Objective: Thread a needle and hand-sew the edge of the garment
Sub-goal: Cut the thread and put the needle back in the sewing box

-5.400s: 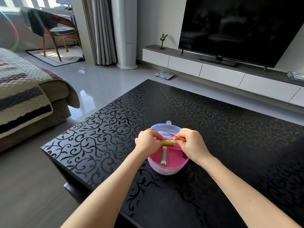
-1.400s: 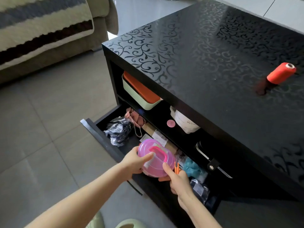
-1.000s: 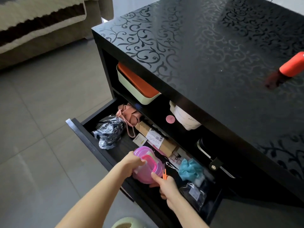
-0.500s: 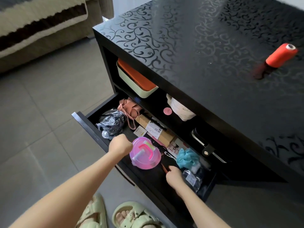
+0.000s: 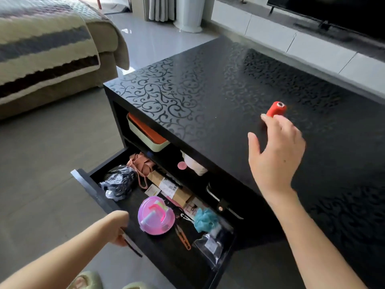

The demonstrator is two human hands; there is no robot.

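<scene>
A red thread spool (image 5: 276, 109) lies on the black patterned table (image 5: 187, 97). My right hand (image 5: 275, 151) hovers over the tabletop just short of the spool, fingers spread and holding nothing. The pink round sewing box (image 5: 156, 215) sits lid-on in the open drawer (image 5: 95, 195) below. Orange thread snips (image 5: 183, 238) lie beside it on the drawer floor. My left hand (image 5: 119, 229) grips the handle on the drawer's front panel. No needle or garment shows.
The drawer also holds a black plastic bag (image 5: 118, 182), a pink strap (image 5: 139, 163), a cardboard packet (image 5: 173, 188), a teal scrunchie (image 5: 205, 219) and a clear bag (image 5: 214, 245). An orange-lidded box (image 5: 145, 134) sits on the shelf. A sofa (image 5: 52, 59) stands left.
The sewing box and the snips went down into the drawer and both hands let go. My right hand rose to the tabletop near the spool; my left took the drawer handle.
</scene>
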